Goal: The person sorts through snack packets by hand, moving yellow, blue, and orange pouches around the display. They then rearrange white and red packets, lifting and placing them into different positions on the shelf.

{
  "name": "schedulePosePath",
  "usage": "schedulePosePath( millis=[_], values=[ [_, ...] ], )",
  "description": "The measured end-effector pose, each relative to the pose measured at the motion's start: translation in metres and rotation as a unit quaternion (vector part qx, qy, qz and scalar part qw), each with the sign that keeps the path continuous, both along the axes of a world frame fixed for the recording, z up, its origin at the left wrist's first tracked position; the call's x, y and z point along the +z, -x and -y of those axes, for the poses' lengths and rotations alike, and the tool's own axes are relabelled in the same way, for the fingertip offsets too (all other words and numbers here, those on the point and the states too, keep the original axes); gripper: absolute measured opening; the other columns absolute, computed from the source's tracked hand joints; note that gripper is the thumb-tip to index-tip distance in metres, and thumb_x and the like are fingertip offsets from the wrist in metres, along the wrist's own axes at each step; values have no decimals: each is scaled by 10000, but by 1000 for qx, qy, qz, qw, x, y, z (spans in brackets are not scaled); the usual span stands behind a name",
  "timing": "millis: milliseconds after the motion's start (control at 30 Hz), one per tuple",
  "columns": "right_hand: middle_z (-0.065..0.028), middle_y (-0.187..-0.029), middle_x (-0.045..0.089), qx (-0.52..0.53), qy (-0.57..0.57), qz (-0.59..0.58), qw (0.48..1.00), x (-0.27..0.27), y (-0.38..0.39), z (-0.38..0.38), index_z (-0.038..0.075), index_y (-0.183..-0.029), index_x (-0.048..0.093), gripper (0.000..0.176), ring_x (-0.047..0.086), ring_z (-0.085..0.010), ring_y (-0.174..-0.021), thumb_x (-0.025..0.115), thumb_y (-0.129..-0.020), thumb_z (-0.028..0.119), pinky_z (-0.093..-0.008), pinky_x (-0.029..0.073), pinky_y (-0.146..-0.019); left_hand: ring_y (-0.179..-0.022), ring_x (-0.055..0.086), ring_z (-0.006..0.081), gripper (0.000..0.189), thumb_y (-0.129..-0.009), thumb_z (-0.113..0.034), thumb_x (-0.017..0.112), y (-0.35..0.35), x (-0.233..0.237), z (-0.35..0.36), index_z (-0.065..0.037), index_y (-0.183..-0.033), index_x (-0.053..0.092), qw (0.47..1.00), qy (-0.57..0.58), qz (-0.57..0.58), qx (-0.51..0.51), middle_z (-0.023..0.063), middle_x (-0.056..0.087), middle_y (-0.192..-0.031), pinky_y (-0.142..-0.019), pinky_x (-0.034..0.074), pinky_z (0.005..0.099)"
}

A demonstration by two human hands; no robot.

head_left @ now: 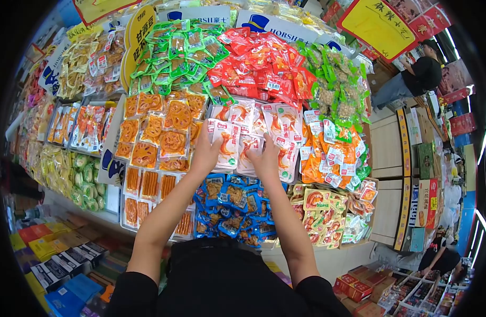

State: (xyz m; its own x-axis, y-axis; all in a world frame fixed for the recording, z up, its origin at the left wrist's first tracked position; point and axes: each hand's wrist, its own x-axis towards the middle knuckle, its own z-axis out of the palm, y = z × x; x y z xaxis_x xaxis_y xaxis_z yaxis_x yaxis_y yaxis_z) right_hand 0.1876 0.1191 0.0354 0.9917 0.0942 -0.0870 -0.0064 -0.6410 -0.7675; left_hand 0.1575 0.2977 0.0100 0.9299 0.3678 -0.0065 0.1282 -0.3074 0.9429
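Pink and white snack packets lie in stacks in the middle of the display. My left hand rests at the left side of these stacks, its fingers around the edge of a pink packet. On the front middle packets lies my right hand, its thumb and fingers spread over a pink packet. Some fingertips are hidden against the packets. Orange lotus-root packs sit left of my left hand, and blue packets lie below both hands.
Green packets and red packets are piled behind. Orange packets lie to the right. A yellow sign hangs at upper right. One person stands at right; another person bends over shelves at lower right.
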Motion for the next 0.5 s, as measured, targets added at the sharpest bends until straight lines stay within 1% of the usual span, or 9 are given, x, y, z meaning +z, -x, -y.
schedulePosePath(
  millis=[67, 133, 167, 233, 267, 367, 433, 467, 500],
  values=[
    [-273, -1243, 405, -3, 3, -30, 1000, 0, -5, 2, 11, -1358, 328, 764, 459, -372, -1146, 741, -733, 163, -398, 389, -985, -1274, 375, 380, 672, -846, -117, 588, -1, -2, 4, 62, -1392, 239, 1000, -21, 17, -6, 277, 385, -1358, -1071, 278, 406],
    [-268, -1341, 381, 2, -176, -122, 977, -3, -11, 6, 3, -1376, 310, 758, 424, -320, -1236, 717, -751, 142, -376, 350, -1030, -1276, 373, 375, 659, -850, -113, 582, -2, -3, 4, 57, -1391, 247, 998, -42, 35, -11, 271, 384, -1360, -1073, 277, 400],
    [-268, -1341, 381, 3, -176, -121, 977, -9, -13, 6, 3, -1376, 310, 758, 424, -320, -1236, 717, -751, 142, -376, 350, -1030, -1280, 370, 368, 649, -852, -110, 578, -3, -3, 3, 51, -1391, 255, 999, -32, 31, -16, 264, 377, -1367, -1078, 273, 395],
    [-245, -1381, 388, 7, -195, -64, 979, -25, -11, 5, -6, -1397, 278, 762, 397, -280, -1282, 692, -775, 138, -356, 318, -1055, -1285, 367, 361, 638, -854, -106, 575, -5, -5, 0, 46, -1390, 262, 999, -23, 27, -20, 257, 371, -1374, -1082, 269, 390],
    [-245, -1381, 388, 7, -195, -64, 979, -21, -10, 5, -6, -1397, 278, 762, 397, -280, -1282, 692, -775, 138, -356, 318, -1055, -1291, 362, 354, 628, -855, -105, 572, -5, -7, -1, 46, -1385, 271, 999, -20, 33, -29, 252, 365, -1382, -1086, 266, 386],
    [-248, -1356, 423, 50, -150, -84, 984, -9, -10, 18, -19, -1390, 304, 717, 390, -308, -1289, 664, -792, 145, -349, 307, -1063, -1300, 362, 331, 610, -861, -106, 563, -6, -11, 0, 34, -1386, 286, 998, -28, 39, -37, 241, 365, -1391, -1085, 269, 370],
    [-216, -1299, 485, 91, -162, -134, 973, -9, -15, 37, -16, -1355, 378, 628, 467, -266, -1211, 637, -805, 142, -330, 357, -1019, -1303, 367, 315, 602, -865, -108, 555, -5, -12, -1, 21, -1391, 293, 998, -40, 37, -31, 235, 373, -1394, -1080, 275, 358],
    [-216, -1299, 485, 92, -162, -135, 973, 1, -15, 43, -16, -1355, 378, 628, 467, -266, -1211, 637, -805, 142, -330, 357, -1019, -1316, 345, 319, 595, -864, -116, 557, -4, -11, 0, 10, -1389, 306, 996, -81, 35, -25, 232, 356, -1405, -1090, 258, 366],
    [-190, -1282, 498, 80, -210, -194, 955, 18, -13, 47, -11, -1339, 405, 595, 492, -229, -1161, 628, -807, 133, -317, 381, -989, -1329, 322, 323, 589, -863, -123, 559, -3, -9, 1, -2, -1386, 318, 992, -122, 34, -20, 230, 340, -1415, -1100, 242, 374]
  ],
)
